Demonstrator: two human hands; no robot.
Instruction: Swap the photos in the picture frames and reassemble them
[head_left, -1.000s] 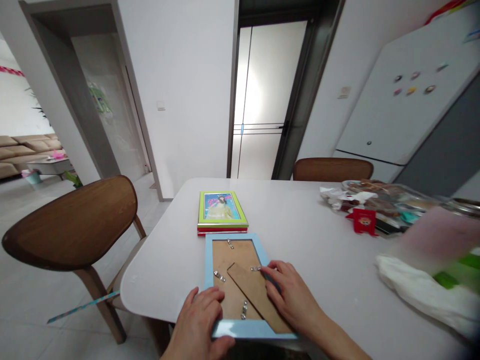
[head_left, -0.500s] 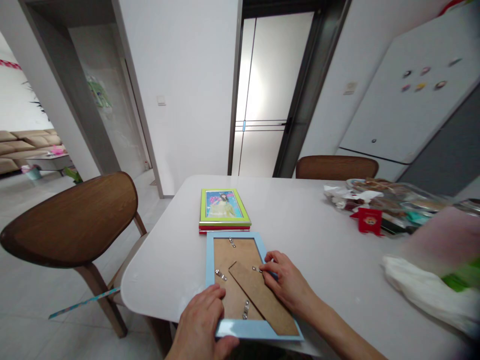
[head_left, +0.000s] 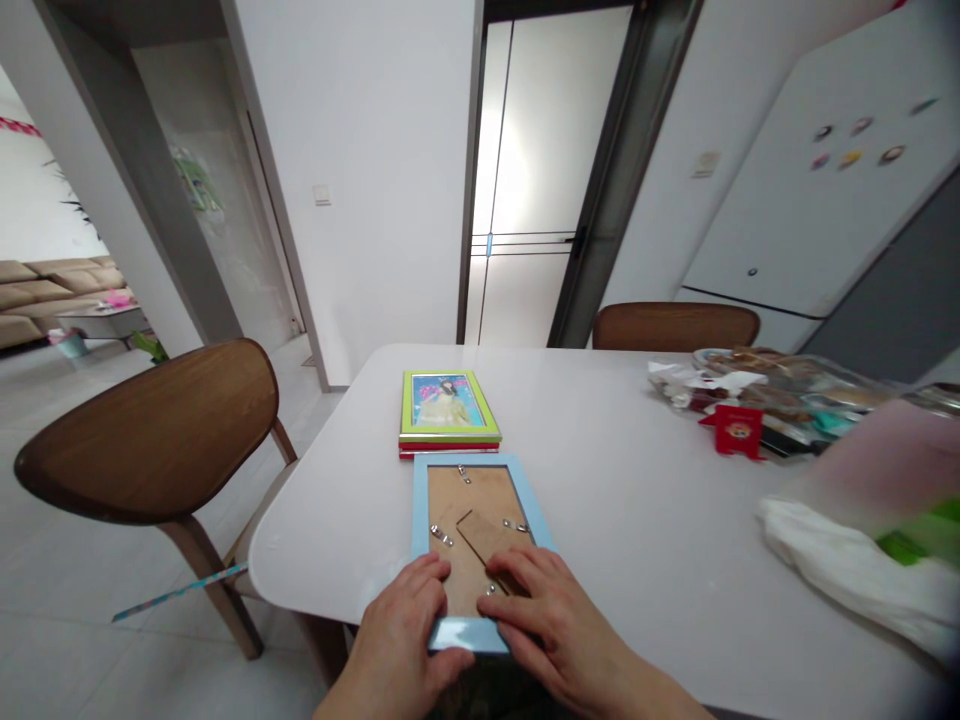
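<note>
The blue frame (head_left: 421, 510) lies back up at six o'clock on the surface (head_left: 600, 470), its left edge in the left hand's (head_left: 405, 615) loose, part-open grip, while the right hand's (head_left: 551, 620) curled fingers press by the bottom clip (head_left: 491, 590). Uneven pressure could tip it off the near edge or bend the clip.

The photo frame (head_left: 420, 500) is lying back up on the tabletop (head_left: 600, 480), with the stacked frames (head_left: 448, 405) resting just behind it and the bagged items (head_left: 787, 395) sitting well to its right.
</note>
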